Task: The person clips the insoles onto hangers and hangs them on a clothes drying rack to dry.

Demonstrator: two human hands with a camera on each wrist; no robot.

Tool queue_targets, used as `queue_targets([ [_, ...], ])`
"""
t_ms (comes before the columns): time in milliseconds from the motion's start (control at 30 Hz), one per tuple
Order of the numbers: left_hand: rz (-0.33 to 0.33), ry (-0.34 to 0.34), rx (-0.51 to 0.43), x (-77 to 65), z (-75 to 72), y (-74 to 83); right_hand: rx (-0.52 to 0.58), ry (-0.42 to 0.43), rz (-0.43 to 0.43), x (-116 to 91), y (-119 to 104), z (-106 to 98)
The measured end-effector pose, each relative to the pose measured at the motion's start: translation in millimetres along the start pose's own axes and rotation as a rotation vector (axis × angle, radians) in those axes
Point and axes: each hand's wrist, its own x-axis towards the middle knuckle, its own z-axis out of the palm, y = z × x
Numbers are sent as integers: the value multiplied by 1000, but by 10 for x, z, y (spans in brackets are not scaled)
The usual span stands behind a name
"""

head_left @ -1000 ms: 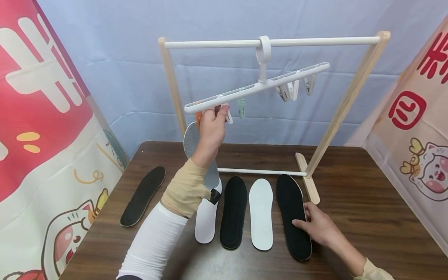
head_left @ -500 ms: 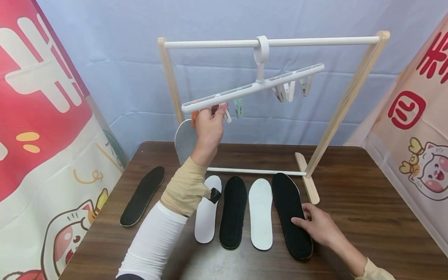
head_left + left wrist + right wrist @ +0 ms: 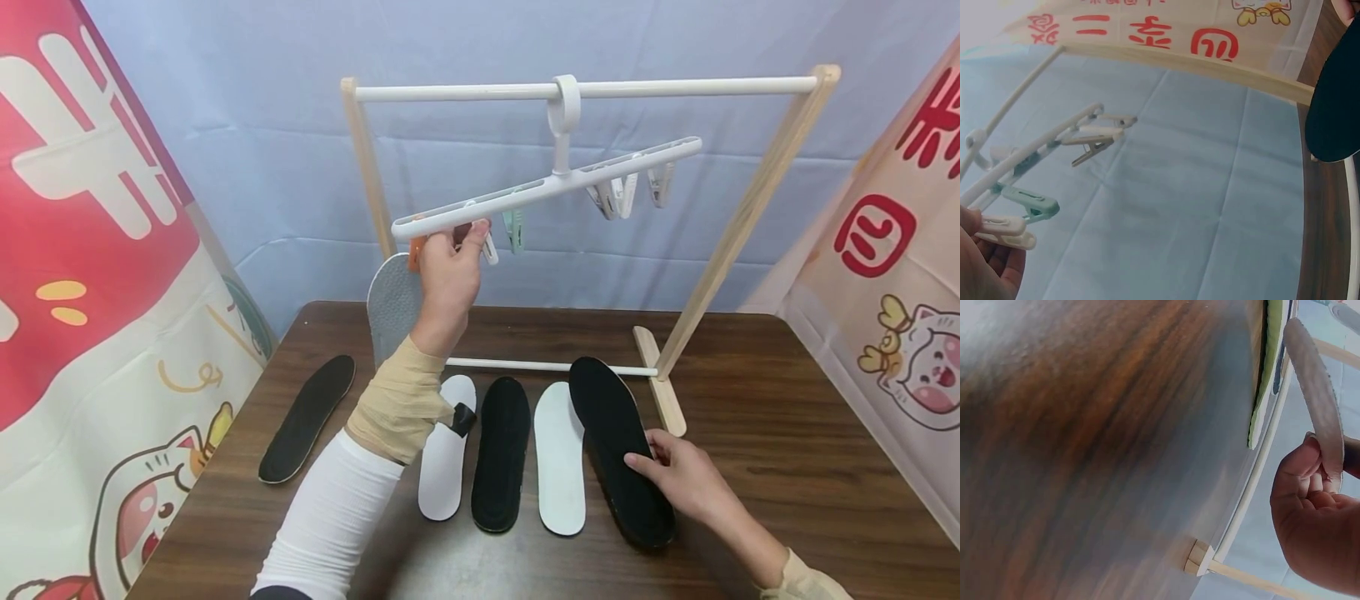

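A white clip hanger [image 3: 517, 198] hangs tilted from the rack's top rod, its left end low. Under that end my left hand [image 3: 450, 275] pinches a white clothespin [image 3: 1005, 225] between thumb and fingers. Beside it, an orange clothespin [image 3: 415, 254] bears a grey insole [image 3: 393, 300], partly hidden by my left wrist. My right hand [image 3: 682, 475] holds a black insole [image 3: 611, 425] by its right edge, thumb on top. The insole is raised from the table, and its upper end overlaps the white insole [image 3: 561, 467] in the head view.
A black insole [image 3: 501, 454] and a white insole with a black band [image 3: 442, 467] lie mid-table. Another dark insole [image 3: 307, 421] lies at the left. A green clothespin [image 3: 514, 229] and several pale clothespins [image 3: 622, 196] hang from the hanger. The wooden rack [image 3: 746, 225] stands behind.
The black insole in my right hand has come up off the table, its upper end swinging left. The hanging grey insole has swung left. My left hand stays at the hanger.
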Motion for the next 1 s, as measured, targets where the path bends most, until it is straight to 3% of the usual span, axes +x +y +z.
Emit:
queue_targets([
  [1000, 24, -6, 4, -24, 16, 3, 106, 16, -85, 80, -315, 21],
])
